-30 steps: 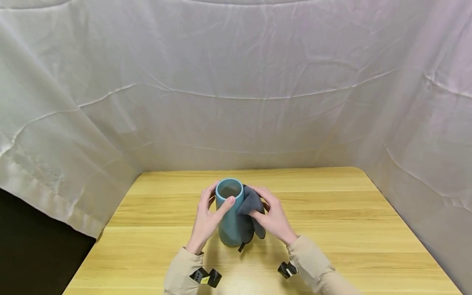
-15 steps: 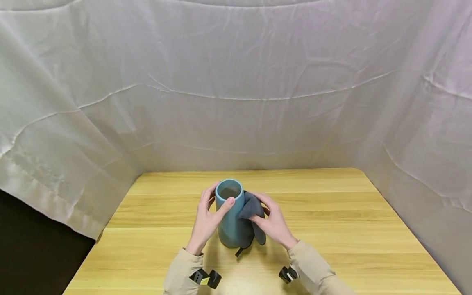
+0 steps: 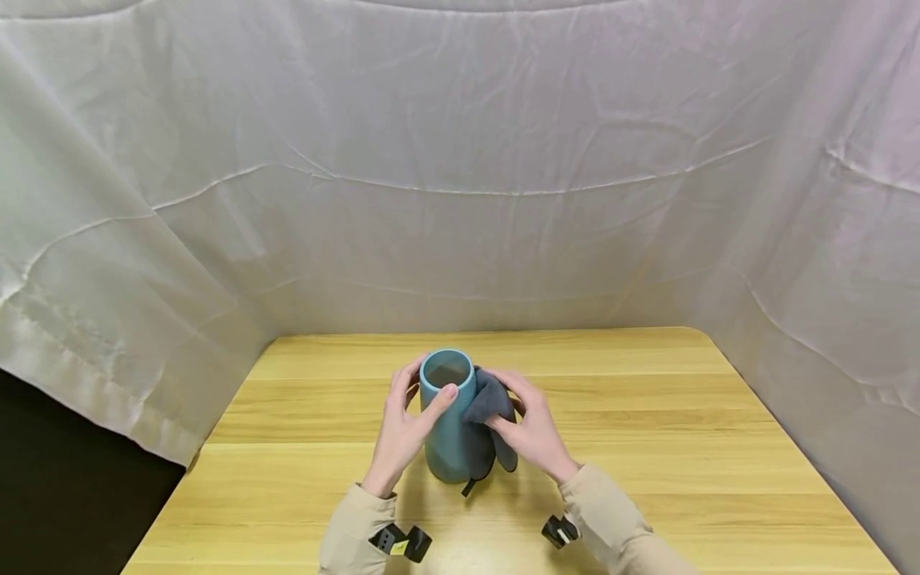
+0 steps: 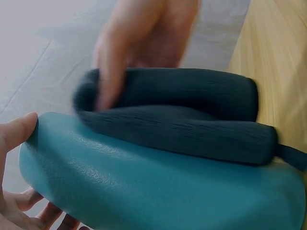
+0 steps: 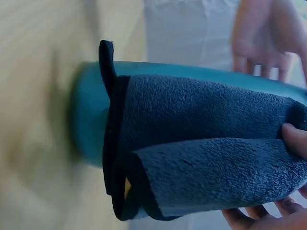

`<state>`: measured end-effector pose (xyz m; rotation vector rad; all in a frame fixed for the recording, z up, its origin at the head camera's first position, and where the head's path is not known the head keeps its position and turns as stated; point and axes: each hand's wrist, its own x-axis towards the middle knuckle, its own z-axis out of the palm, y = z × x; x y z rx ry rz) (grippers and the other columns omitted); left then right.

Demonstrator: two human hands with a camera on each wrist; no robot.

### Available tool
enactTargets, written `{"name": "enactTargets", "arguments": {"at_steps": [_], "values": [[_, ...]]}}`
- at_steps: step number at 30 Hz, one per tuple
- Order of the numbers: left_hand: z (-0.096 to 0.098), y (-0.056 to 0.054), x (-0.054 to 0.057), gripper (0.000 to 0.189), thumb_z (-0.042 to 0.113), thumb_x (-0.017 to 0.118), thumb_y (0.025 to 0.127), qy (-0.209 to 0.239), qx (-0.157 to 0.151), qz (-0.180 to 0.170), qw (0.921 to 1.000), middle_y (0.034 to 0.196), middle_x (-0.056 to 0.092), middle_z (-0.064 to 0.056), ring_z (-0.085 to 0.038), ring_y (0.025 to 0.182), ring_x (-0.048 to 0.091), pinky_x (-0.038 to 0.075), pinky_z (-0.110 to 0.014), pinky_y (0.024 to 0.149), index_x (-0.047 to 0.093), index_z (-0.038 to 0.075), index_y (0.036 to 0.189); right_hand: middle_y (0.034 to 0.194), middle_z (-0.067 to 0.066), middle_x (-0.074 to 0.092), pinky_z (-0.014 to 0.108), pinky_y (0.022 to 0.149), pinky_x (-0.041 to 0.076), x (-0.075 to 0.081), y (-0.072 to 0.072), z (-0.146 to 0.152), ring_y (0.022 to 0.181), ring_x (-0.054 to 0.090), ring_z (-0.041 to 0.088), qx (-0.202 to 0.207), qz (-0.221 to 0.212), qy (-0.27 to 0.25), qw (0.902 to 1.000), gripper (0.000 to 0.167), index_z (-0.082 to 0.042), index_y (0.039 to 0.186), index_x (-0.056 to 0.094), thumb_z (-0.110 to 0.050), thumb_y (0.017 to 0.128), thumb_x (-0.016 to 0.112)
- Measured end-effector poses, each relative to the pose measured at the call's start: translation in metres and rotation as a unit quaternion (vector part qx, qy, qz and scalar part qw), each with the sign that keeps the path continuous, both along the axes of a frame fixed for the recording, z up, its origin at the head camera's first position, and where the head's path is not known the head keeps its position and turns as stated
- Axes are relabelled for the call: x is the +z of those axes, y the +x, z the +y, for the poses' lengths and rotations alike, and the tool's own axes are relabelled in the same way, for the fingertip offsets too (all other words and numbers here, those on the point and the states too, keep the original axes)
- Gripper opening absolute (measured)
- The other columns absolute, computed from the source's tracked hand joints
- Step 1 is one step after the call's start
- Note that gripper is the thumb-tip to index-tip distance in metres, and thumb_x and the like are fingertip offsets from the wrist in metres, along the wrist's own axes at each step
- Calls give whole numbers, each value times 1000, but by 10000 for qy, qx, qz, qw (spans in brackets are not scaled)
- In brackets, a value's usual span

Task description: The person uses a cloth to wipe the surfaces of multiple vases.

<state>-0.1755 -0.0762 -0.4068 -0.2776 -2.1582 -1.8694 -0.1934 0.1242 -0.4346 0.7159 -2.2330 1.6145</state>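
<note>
A teal vase [image 3: 446,443], tall and round with an open top, stands upright on the wooden table. My left hand [image 3: 399,431] grips it near the rim, thumb on the near side and fingers round the left and back. Against the vase's right side lies a folded dark grey cloth [image 3: 489,403], pinched at its top by my right hand [image 3: 533,427]. In the right wrist view the cloth [image 5: 192,110] hangs in two layers with a dark edging and a small hanging loop [image 5: 106,62]. The left wrist view shows the cloth along the teal wall [image 4: 124,177].
The light wooden tabletop [image 3: 683,447] spreads out around the vase. Pale grey fabric curtains [image 3: 489,239] enclose the back and both sides. A black area [image 3: 72,487] shows at the lower left, beyond the table edge. Small black cameras [image 3: 417,543] sit on both wrists.
My right hand and the cloth slid a little down the vase's side, then slightly back up. My left hand and the vase have stayed in place.
</note>
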Motion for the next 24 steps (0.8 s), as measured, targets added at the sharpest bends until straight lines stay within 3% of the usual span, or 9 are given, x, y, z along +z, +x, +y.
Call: {"name": "enactTargets", "arguments": {"at_steps": [4,8,14,19,24], "values": [[0,0,0,60,20,76,89,-8,-5,1,10000,136,52,-9,-27,133,49,33,-49,118,53,18,143,130,11,65,41,93,57,-18,0,4,121,61,33,-7,-295,191,9994,56,-13,137,61,-1,84,77],[0,0,0,60,20,76,89,-26,0,0,10000,136,52,-9,-28,133,48,33,-50,118,52,18,144,129,11,65,41,92,57,-24,0,4,121,61,33,-77,-332,236,9991,55,-12,136,62,-1,84,78],[0,0,-1,60,20,77,89,-22,8,35,10000,136,52,-9,-29,132,49,33,-50,117,53,17,143,132,11,64,39,94,56,-3,2,-1,123,60,29,-124,-148,31,9998,56,-13,137,62,0,84,77],[0,-1,0,59,20,77,89,-35,19,41,10000,136,53,-9,-28,132,49,33,-50,117,53,18,143,132,11,64,32,93,57,19,-1,-5,123,60,21,4,267,-152,9995,55,-12,136,62,1,85,76],[0,-1,-1,59,20,77,89,-48,-7,37,10000,136,53,-9,-27,131,49,34,-50,117,53,18,143,129,12,64,28,90,57,21,0,-4,120,60,17,46,367,-145,9992,56,-10,136,62,4,83,76]]}}
